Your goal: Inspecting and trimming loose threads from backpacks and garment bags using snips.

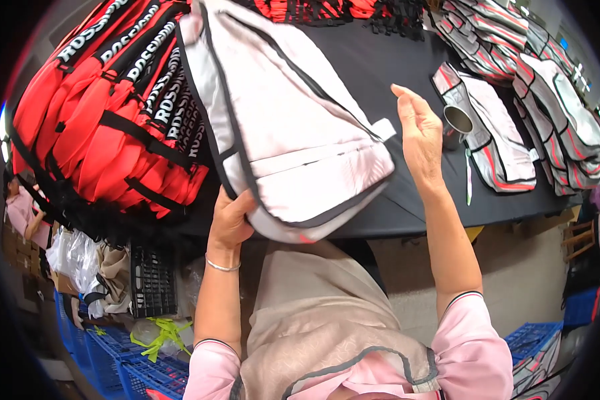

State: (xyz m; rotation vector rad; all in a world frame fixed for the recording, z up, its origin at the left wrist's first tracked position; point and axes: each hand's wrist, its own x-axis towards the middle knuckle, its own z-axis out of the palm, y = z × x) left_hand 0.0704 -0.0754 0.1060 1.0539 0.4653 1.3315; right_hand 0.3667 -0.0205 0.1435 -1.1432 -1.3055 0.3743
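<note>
A pale pinkish-white bag piece (307, 127) with black edging, a long black zip line and a small white tag at its right corner is tilted over the dark table. My left hand (233, 217) is closed on its lower left edge; part of the fingers lies hidden behind the fabric. Off the bag's right side, my right hand (420, 133) is raised with its fingers stretched out, and nothing shows in it. Just to the right of that hand stands a metal cup (458, 121). A thin white-and-green pen-like stick (469, 179) lies below the cup.
Red bags with black straps (107, 140) are heaped at the left. Grey-white pieces with red stripes (560, 120) are stacked at the right, beside a single similar piece (493, 133). Blue crates (140, 367) and a black crate (155, 280) stand below the black-covered table (393, 200).
</note>
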